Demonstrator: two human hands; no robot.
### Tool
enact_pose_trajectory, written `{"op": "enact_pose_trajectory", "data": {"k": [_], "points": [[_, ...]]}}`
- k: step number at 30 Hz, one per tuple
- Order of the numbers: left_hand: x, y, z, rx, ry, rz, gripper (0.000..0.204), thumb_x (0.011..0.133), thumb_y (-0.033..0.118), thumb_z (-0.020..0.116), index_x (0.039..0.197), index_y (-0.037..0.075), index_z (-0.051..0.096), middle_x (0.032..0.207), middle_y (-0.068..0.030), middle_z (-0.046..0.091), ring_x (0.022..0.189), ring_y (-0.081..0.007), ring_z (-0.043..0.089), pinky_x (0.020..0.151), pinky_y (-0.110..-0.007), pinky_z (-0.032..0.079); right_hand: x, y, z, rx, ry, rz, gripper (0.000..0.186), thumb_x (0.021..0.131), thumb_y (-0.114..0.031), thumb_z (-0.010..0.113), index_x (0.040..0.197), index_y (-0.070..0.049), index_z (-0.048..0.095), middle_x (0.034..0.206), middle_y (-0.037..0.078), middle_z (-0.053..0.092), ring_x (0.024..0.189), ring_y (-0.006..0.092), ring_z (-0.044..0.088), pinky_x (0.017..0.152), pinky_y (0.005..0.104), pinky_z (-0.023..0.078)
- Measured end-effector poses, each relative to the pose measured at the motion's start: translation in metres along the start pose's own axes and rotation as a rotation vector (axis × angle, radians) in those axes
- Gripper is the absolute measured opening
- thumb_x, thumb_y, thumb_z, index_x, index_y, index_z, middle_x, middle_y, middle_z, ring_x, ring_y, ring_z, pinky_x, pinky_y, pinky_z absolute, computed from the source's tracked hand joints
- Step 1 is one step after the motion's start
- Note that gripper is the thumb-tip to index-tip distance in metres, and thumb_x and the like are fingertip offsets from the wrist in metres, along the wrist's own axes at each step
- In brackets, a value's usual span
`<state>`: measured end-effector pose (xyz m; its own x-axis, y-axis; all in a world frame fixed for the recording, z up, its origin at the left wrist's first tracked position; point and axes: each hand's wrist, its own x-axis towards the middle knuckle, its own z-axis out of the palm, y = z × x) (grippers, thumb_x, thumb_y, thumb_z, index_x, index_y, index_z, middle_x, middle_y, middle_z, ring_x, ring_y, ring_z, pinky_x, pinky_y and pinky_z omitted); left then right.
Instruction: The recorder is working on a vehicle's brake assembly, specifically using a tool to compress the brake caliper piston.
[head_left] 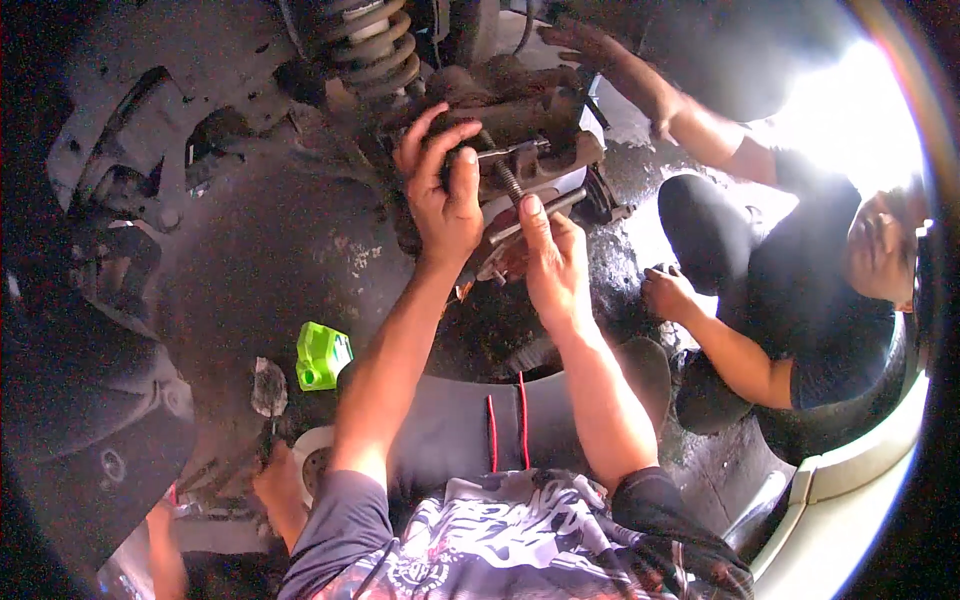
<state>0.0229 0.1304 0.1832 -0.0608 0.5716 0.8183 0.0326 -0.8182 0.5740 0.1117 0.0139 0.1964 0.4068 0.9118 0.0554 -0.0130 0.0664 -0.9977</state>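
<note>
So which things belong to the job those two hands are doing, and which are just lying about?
Probably for the job:
- threaded rod, at the right fingers
- rusty metal part, beside the left fingers

Just about:
- green bottle, untouched
- coil spring, untouched, though it seems fitted in place, not loose

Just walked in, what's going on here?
The person's right hand holds the lower end of a threaded rod at a metal assembly below a coil spring. The left hand is at the rod's upper left; its exact hold is unclear. A co-worker crouches at right, one arm stretched toward the assembly. A green bottle is on the floor, left of the person's forearms.
</note>
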Motion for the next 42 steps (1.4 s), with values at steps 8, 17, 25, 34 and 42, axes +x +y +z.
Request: {"op": "enact_pose_trajectory", "data": {"k": [8, 17, 25, 34, 42], "points": [[-0.003, -0.001, -0.002, 0.087, 0.029, -0.006, 0.019, 0.091, 0.022, 0.059, 0.085, 0.005, 0.063, 0.126, -0.0168, 0.056, 0.117, -0.0340, 0.048, 0.102, -0.045, 0.034, -0.032, 0.005, -0.011, -0.616, 0.409, -0.653, 0.069, 0.084, -0.020, 0.074, 0.141, -0.001, 0.040, 0.129, 0.020, 0.048, 0.116, 0.0376, 0.050, 0.093, 0.0428, 0.047], [0.006, 0.007, 0.005, 0.062, 0.036, -0.018, 0.018, 0.088, 0.017, 0.058, 0.079, 0.001, 0.059, 0.124, -0.0177, 0.058, 0.112, -0.0332, 0.051, 0.100, -0.043, 0.037, 0.006, 0.003, -0.018, -0.888, 0.207, -0.888, 0.034, 0.079, -0.013, 0.076, 0.109, -0.003, 0.065, 0.096, 0.010, 0.065, 0.079, 0.0268, 0.063, 0.072, 0.0359, 0.053], [0.008, 0.010, 0.010, -0.023, 0.018, -0.070, 0.021, 0.090, 0.020, 0.057, 0.077, 0.003, 0.061, 0.126, -0.0156, 0.057, 0.114, -0.0335, 0.048, 0.101, -0.044, 0.034, 0.001, -0.006, -0.023, 0.655, -0.188, 0.233, 0.044, 0.100, -0.039, 0.052, 0.113, 0.003, 0.058, 0.087, 0.010, 0.068, 0.070, 0.0190, 0.068, 0.065, 0.0324, 0.057], [0.009, 0.008, 0.002, 0.061, -0.060, -0.113, 0.022, 0.090, 0.017, 0.050, 0.082, 0.003, 0.064, 0.126, -0.0165, 0.054, 0.110, -0.0281, 0.050, 0.092, -0.037, 0.038, -0.003, -0.031, -0.029, -1.131, 0.041, -0.938, 0.047, 0.072, -0.016, 0.080, 0.115, -0.005, 0.065, 0.114, 0.012, 0.060, 0.094, 0.0310, 0.057, 0.083, 0.0402, 0.051], [0.006, 0.013, 0.002, -0.135, -0.002, -0.212, 0.021, 0.091, 0.016, 0.048, 0.093, 0.004, 0.065, 0.140, -0.0143, 0.042, 0.103, -0.0160, 0.051, 0.080, -0.029, 0.042, 0.020, -0.002, -0.029, -0.959, 0.164, -0.907, 0.030, 0.078, -0.030, 0.077, 0.088, -0.005, 0.064, 0.079, 0.010, 0.059, 0.069, 0.0294, 0.061, 0.062, 0.0384, 0.051]]}}
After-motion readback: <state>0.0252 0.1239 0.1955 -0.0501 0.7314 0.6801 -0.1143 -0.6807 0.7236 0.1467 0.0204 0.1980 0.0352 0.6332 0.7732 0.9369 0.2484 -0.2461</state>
